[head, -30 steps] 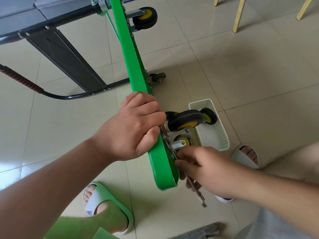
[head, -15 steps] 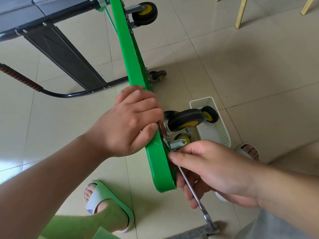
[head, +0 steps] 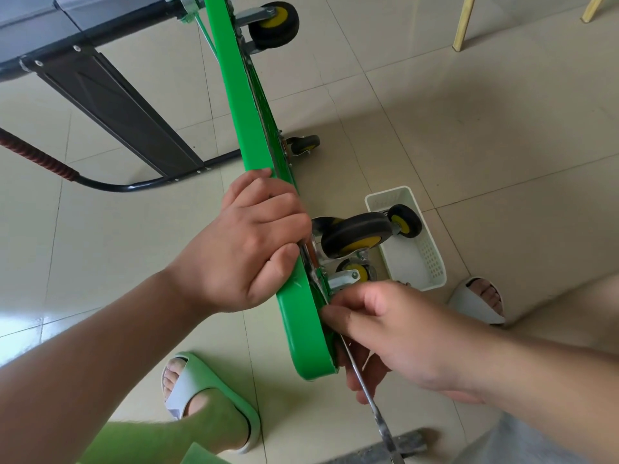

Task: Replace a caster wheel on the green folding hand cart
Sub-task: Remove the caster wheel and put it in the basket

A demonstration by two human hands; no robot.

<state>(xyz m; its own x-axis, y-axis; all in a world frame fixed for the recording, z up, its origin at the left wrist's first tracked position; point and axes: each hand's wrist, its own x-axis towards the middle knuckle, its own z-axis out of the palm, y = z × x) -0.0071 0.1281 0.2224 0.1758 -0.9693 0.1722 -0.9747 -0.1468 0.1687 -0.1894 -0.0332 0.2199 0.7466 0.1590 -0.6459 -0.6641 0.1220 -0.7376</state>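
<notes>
Left hand [head: 248, 249] is clenching the green plastic cart deck [head: 301, 329], right hand [head: 402, 329] is gripping a flat metal wrench [head: 375, 406]. Mounted black rubber caster [head: 355, 234] is blocking part of the white slotted basket [head: 432, 262], which is holding a spare black-yellow wheel [head: 405, 221].

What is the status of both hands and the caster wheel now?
Left hand grips green cart deck. Right hand holds flat steel wrench below black, yellow-hubbed caster wheel. White plastic basket holding a spare wheel sits beyond, not blocking.
</notes>
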